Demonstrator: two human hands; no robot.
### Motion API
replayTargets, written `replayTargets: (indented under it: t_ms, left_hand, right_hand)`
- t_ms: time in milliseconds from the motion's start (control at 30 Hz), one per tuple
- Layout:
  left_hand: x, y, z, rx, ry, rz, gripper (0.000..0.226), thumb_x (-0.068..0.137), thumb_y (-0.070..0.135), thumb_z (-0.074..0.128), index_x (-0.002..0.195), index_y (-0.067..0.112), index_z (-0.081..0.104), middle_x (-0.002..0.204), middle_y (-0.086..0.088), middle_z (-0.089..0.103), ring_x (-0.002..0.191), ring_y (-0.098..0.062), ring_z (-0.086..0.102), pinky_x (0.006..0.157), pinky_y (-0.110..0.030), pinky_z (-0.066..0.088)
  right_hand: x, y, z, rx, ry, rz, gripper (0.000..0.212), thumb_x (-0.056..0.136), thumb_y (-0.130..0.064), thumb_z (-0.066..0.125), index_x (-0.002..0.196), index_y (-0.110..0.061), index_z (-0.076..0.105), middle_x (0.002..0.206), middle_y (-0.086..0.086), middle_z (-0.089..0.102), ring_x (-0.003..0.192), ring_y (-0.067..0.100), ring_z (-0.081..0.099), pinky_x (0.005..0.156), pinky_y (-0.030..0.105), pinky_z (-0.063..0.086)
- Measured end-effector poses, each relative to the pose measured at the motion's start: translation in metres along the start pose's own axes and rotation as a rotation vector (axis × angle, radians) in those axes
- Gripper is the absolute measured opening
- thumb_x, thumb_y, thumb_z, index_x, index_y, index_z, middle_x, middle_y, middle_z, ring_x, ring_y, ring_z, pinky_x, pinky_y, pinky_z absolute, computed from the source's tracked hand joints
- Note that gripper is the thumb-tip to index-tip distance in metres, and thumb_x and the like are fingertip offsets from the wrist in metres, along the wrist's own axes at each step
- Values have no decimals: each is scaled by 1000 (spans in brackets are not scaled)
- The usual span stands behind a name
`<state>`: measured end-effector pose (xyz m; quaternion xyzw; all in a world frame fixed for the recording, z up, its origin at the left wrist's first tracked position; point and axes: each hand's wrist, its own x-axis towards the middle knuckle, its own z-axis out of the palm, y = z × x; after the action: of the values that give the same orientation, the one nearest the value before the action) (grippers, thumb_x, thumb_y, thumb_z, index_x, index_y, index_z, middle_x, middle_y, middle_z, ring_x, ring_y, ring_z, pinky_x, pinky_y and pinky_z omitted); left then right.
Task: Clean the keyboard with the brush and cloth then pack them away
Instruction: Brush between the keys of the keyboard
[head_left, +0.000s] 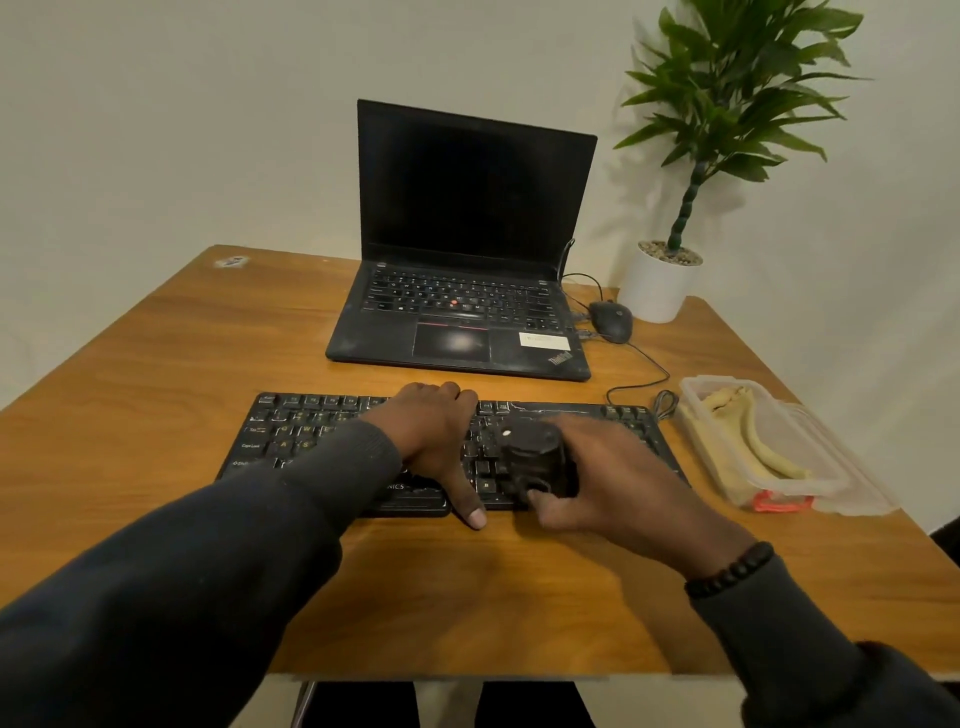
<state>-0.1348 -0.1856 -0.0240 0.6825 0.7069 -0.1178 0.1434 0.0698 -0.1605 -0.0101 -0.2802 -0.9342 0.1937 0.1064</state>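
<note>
**Brush at work on the black keyboard**

Pale wall behind, and in front of it a wooden desk (156, 374) with a person leaning over its near edge. A black keyboard (291, 436) lies flat across the middle of the desk, its long side facing the person. The left hand (431, 436) rests palm-down over the centre keys, fingers reaching to the far edge of the board and the thumb stretched back onto the bare wood; it holds nothing. The right hand (602, 478) is curled around a dark, chunky brush (535, 462), thumb hooked under its near end, pressing it onto the keys just right of centre. That hand is blurred, so the exact lie of the fingers is hard to make out. A beaded bracelet (730, 571) sits on the right wrist.

Just beyond the keyboard's right end stands a clear plastic container (810, 483) with its lid off beside it and a yellowish cloth (753, 441) bundled inside. Farther back, an open laptop (467, 218) shows a dark screen, with a black mouse (610, 319) close by on its right. A potted plant (657, 288) in a white pot occupies the far right corner.
</note>
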Motion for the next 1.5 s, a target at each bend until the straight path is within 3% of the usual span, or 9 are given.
replayTargets:
  t_ms: [133, 333, 500, 700, 967, 1133, 1267, 1333, 1500]
  left_hand:
    - [1, 1, -1, 20, -4, -4, 131, 53, 75, 79, 152, 12, 22, 152, -10, 35, 137, -30, 35, 116, -46, 30]
    - [0, -1, 1, 11, -7, 0, 130, 54, 75, 78, 152, 13, 21, 152, -10, 34, 137, -31, 34, 117, -47, 29]
    - [2, 1, -1, 15, -12, -10, 130, 50, 75, 80, 151, 14, 23, 150, -9, 36, 137, -31, 35, 116, -48, 30]
    - [4, -1, 1, 15, -20, -8, 131, 51, 75, 80, 151, 15, 22, 151, -9, 35, 138, -30, 34, 117, -49, 28]
    - [3, -1, 0, -18, -8, -8, 128, 51, 72, 82, 151, 18, 23, 149, -7, 36, 138, -30, 33, 118, -50, 27]
    - [4, -1, 0, 6, -22, -4, 129, 51, 74, 80, 151, 15, 24, 149, -9, 37, 136, -30, 35, 116, -50, 29]
    - [3, -1, 0, 12, -22, -11, 131, 51, 75, 79, 151, 13, 22, 150, -10, 36, 136, -31, 35, 115, -50, 32]
    - [3, -1, 0, 12, -28, -15, 132, 50, 75, 80, 151, 13, 22, 151, -10, 35, 137, -31, 34, 115, -51, 31]
    - [1, 0, 0, 6, -25, -18, 133, 50, 75, 80, 152, 13, 20, 153, -10, 33, 138, -32, 33, 116, -50, 30]
  right_hand:
    - [4, -2, -3, 110, 133, 51, 41, 74, -36, 75, 111, -34, 57, 96, -19, 62, 88, -4, 56, 71, 15, 50]
    - [-2, 0, 4, 102, -4, 46, 48, 77, -33, 76, 119, -32, 53, 103, -18, 59, 91, -4, 56, 70, 13, 48]
    - [7, -3, 9, 155, 142, 60, 41, 75, -34, 76, 110, -33, 56, 96, -17, 61, 88, -3, 57, 70, 16, 50]
    - [5, -6, 5, 54, -12, -13, 45, 76, -34, 76, 115, -31, 54, 102, -16, 58, 91, 0, 56, 74, 17, 52]
    - [14, -12, 16, 100, 101, 6, 48, 77, -33, 76, 119, -27, 55, 105, -14, 59, 95, 2, 55, 81, 20, 51]
    - [7, -7, 4, 177, -14, 34, 38, 74, -32, 77, 107, -29, 57, 93, -13, 64, 85, 0, 60, 68, 19, 53]
    - [-2, -2, 0, 319, 194, 157, 31, 77, -31, 76, 97, -38, 54, 90, -15, 66, 85, -10, 60, 65, 10, 50]
    - [-4, -4, 10, 343, 206, 190, 34, 77, -32, 76, 100, -39, 52, 94, -14, 65, 87, -6, 62, 70, 14, 53]
    - [-10, -4, 15, 87, 205, 157, 43, 78, -32, 75, 114, -33, 52, 102, -17, 58, 94, 0, 56, 77, 16, 50]
